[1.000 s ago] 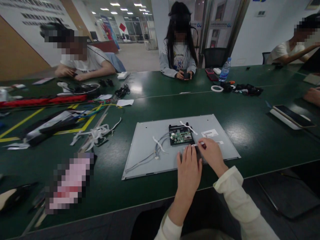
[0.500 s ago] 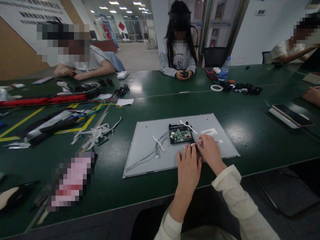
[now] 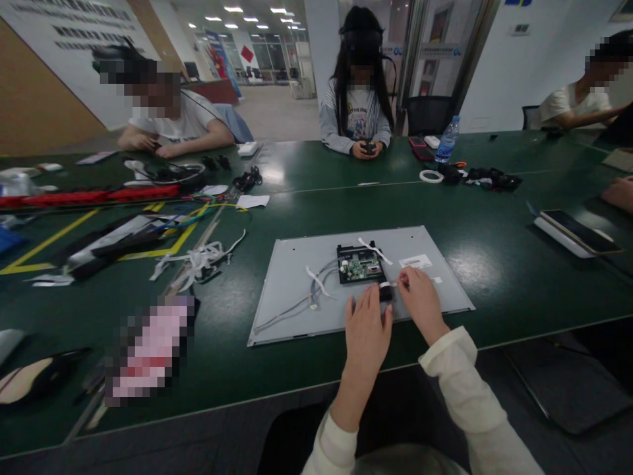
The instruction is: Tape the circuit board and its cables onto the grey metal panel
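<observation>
A grey flat panel (image 3: 291, 270) lies on the table before me. On it sits a green circuit board (image 3: 363, 268) in a black frame, with a small black part (image 3: 385, 292) at its near right corner. My left hand (image 3: 366, 326) rests on the panel, fingers stretched out and their tips at the black part. My right hand (image 3: 422, 300) is just right of it, thumb and forefinger pinched on the end of a white tape strip (image 3: 392, 284) that runs across the black part. Grey cables (image 3: 291, 309) lead left from the board, with another white strip (image 3: 316, 280) over them.
Tangled white strips (image 3: 200, 262) lie left of the panel, near a blurred pink item (image 3: 153, 349). Beyond are a tape roll (image 3: 431, 176), a water bottle (image 3: 447, 140) and black cables (image 3: 489, 178). A phone (image 3: 578, 231) lies at right. Several people sit around the table.
My right hand has drawn slightly away from the left, showing the white strip and black part between them. My left hand has shifted a little left. The view has moved slightly.
</observation>
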Demonstrator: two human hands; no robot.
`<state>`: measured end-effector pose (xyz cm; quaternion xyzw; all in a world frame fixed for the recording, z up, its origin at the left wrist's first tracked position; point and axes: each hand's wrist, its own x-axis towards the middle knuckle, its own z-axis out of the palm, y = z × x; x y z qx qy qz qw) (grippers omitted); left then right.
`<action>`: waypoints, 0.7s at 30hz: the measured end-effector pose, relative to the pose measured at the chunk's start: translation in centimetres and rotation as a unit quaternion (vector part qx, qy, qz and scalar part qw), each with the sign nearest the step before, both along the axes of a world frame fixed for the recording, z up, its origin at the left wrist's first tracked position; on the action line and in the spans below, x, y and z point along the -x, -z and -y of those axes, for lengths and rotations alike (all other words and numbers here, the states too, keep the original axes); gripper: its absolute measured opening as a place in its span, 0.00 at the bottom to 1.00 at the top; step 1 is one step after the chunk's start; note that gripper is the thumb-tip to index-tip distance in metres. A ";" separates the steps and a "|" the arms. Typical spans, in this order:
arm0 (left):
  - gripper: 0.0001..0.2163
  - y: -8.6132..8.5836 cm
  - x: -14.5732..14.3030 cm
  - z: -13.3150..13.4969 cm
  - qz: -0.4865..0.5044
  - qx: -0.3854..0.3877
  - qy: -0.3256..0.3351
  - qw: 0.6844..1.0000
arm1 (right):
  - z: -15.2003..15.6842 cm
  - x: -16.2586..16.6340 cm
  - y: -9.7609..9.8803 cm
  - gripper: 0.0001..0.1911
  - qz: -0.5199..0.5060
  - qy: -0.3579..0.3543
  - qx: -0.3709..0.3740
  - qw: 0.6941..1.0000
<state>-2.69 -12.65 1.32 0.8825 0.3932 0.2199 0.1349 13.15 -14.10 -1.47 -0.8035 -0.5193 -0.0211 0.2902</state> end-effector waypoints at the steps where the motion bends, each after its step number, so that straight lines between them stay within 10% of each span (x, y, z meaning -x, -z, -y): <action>1: 0.20 0.0 0.1 0.0 0.009 0.004 0.007 1.000 | 0.1 0.0 0.0 0.03 0.004 0.001 -0.001 1.000; 6: 0.17 -1.2 1.7 -1.1 0.067 0.012 0.019 0.997 | 0.6 0.0 -0.4 0.08 0.016 -0.006 -0.038 0.999; 13: 0.19 -4.5 6.9 -9.3 0.064 -0.039 -0.165 0.983 | 0.6 2.9 -3.5 0.11 0.021 -0.124 -0.076 0.989; 21: 0.18 -2.9 7.7 -16.4 -0.050 0.063 -0.166 0.983 | -3.1 8.6 -5.7 0.12 0.099 -0.300 0.025 0.948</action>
